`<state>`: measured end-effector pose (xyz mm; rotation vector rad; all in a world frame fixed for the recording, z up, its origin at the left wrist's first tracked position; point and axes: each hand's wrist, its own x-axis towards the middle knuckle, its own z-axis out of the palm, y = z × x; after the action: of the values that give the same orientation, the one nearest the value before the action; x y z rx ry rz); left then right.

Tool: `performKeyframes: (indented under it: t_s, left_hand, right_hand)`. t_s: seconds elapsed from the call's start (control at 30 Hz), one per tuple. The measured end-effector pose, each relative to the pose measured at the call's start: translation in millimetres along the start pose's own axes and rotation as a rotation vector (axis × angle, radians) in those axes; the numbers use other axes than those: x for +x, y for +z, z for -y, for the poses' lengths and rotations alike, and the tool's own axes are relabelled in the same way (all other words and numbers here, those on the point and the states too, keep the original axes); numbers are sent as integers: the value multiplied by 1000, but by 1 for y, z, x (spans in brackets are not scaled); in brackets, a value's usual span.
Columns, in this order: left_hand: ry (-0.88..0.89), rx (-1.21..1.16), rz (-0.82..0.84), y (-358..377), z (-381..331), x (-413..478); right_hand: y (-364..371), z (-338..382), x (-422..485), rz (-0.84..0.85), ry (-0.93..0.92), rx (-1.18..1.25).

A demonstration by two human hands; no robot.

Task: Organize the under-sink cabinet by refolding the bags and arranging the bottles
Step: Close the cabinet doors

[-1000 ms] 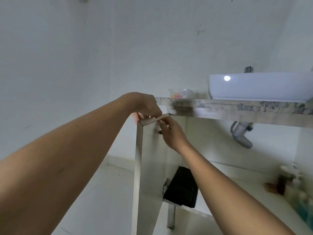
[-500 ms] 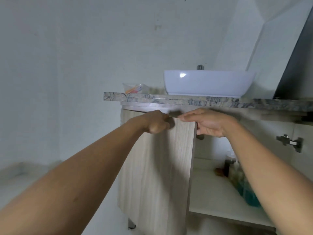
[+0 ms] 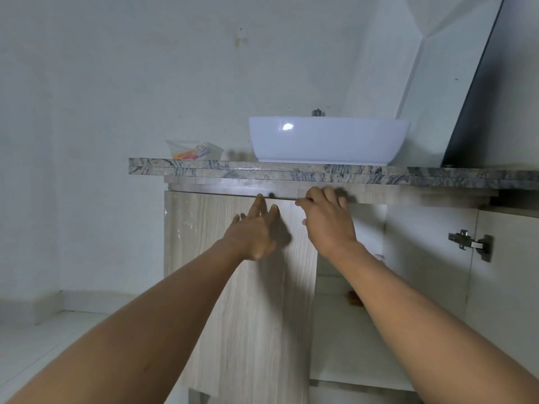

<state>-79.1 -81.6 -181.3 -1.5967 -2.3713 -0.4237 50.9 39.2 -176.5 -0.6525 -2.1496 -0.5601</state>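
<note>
From my head camera, the cabinet [image 3: 350, 330] sits under the stone countertop [image 3: 291, 172] that carries the white sink [image 3: 326, 141]. Its wooden door [image 3: 242, 301] stands partly across the opening. My left hand [image 3: 256, 228] is released, its straight fingers against the door's upper face. My right hand [image 3: 329, 223] grasps the door's top free corner with curled fingers. A small brown thing [image 3: 353, 297], too hidden to identify, lies on the shelf beside my right forearm.

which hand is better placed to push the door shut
Left. The left hand lies flat on the door face, fingers straight; the right hand curls over its top edge.
</note>
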Motion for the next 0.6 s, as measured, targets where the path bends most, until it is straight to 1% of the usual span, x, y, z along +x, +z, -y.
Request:
performKeyframes:
  t_s: [0.1,0.2,0.37,0.6]
  left_hand:
    - [18,67,-31,11,4,7]
    - [17,132,-11,18,7,16]
    - [-10,176,53,33,11,34]
    - [-29,143,100,38,13,47]
  right_hand:
    - [15,3,-7,-25,-1,-101]
    - [27,1,-16,46,13,-145]
    - [55,-6,-20,191,25,-112]
    - [77,-6,-13,233,57,-48]
